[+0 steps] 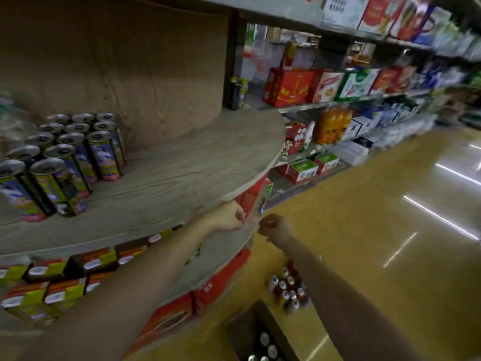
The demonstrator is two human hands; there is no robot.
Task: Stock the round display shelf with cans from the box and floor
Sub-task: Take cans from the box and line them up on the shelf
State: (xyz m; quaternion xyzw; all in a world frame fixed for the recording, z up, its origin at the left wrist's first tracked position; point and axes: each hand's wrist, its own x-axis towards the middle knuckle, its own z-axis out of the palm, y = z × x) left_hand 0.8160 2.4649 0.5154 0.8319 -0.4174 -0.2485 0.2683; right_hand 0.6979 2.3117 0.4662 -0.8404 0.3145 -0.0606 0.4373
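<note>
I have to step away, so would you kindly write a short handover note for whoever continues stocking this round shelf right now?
Left hand: fingers curled at the rim of the round display shelf, no can visible in it.
Right hand: curled beside it, also with no can visible.
Done: a block of cans on the shelf stands upright at the left; the rest of that tier is bare.
Left: loose cans on the floor and more in the open box below. The picture is blurred, so counts are unclear.

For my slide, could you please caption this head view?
Both hands reach past the round wooden display shelf stocked with purple-labelled cans.
</note>
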